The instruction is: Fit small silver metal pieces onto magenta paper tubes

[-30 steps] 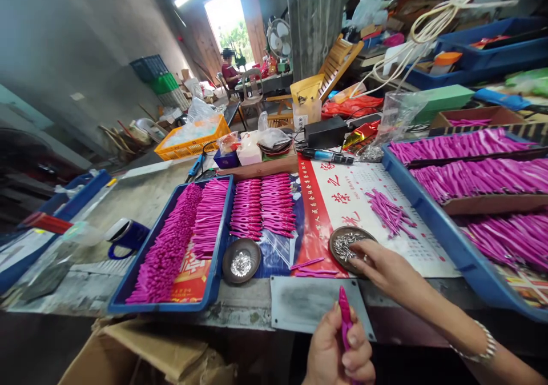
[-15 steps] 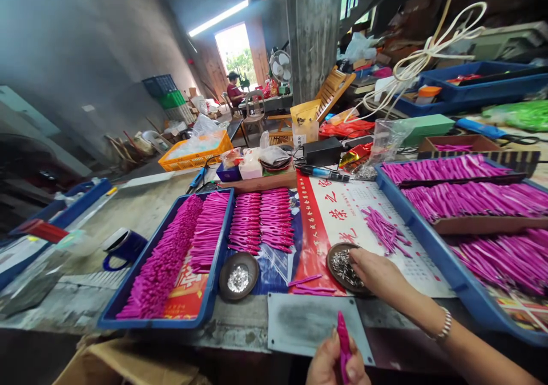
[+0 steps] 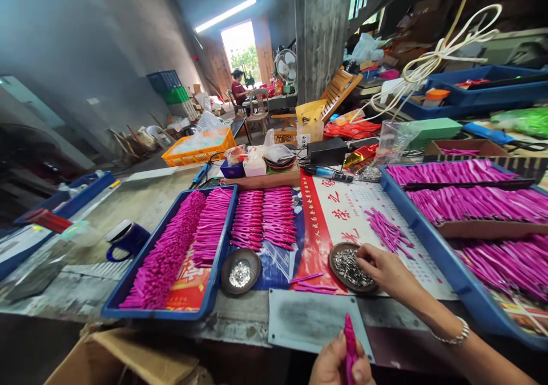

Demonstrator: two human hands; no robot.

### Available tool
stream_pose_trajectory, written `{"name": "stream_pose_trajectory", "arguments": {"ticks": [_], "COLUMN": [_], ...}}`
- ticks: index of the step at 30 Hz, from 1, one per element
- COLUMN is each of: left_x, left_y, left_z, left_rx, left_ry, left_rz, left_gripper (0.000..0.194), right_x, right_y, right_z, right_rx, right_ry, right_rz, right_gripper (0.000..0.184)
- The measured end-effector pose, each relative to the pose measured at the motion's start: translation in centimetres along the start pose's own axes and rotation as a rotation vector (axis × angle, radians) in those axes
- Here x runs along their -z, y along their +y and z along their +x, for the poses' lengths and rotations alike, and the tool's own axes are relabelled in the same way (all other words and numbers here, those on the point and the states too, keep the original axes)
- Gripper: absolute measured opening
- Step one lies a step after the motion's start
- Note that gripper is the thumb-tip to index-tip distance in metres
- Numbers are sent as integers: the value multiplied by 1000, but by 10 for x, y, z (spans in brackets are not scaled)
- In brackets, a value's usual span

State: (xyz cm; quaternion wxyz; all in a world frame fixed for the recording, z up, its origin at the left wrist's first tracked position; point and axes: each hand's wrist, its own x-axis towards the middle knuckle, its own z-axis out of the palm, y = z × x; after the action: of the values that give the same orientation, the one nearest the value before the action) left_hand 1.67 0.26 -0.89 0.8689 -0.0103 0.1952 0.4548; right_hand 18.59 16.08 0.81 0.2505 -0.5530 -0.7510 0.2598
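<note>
My left hand (image 3: 340,362) is closed round a slim magenta plastic piece (image 3: 350,342), its pointed end upright between thumb and fingers. Over the right rim of a round dark dish (image 3: 345,268) full of small shiny metal pins is my right hand (image 3: 383,268). Its fingertips are pinched together; whatever is between them is hidden. A grey metal plate (image 3: 314,322) lies just beyond my left hand. Left of the plate, a second dark dish (image 3: 252,279) holds small silvery bits. Several loose magenta strips (image 3: 314,288) lie between the dishes.
A blue tray (image 3: 107,311) of stacked magenta pieces stands left, near neat rows of magenta pieces (image 3: 247,219). Another blue tray (image 3: 422,239) holds more at right. Loose magenta strips (image 3: 387,231) lie on a printed sheet. A dark blue mug (image 3: 128,241) stands far left.
My right hand's fingertips have drawn back from the middle of the pin dish to its right rim, leaving more pins visible. The left hand still grips the magenta piece. The view has shifted slightly.
</note>
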Motion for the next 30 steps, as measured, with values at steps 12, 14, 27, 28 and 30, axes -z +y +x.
{"name": "stream_pose_trajectory", "arguments": {"ticks": [12,14,27,28,30], "left_x": [-17,-18,-16,-17,-19], "left_y": [10,10,5,4,3], "left_z": [-5,-6,-1,-2,-3], "left_rx": [113,113,27,6,-37], "left_ry": [19,30,142,146,159], "left_rz": [-86,-82,41,52,64], "left_gripper": [38,38,41,41,38], "right_x": [1,3,2,1,-2], "right_y": [7,-1,-81,-82,-83], "right_z": [-8,-14,-99,-100,-101], "right_rx": [-109,-114,7,13,-2], "right_ry": [-81,-90,-127,-109,-93], "right_rz": [218,298,597,598,608], "right_gripper": [18,21,17,17,19]}}
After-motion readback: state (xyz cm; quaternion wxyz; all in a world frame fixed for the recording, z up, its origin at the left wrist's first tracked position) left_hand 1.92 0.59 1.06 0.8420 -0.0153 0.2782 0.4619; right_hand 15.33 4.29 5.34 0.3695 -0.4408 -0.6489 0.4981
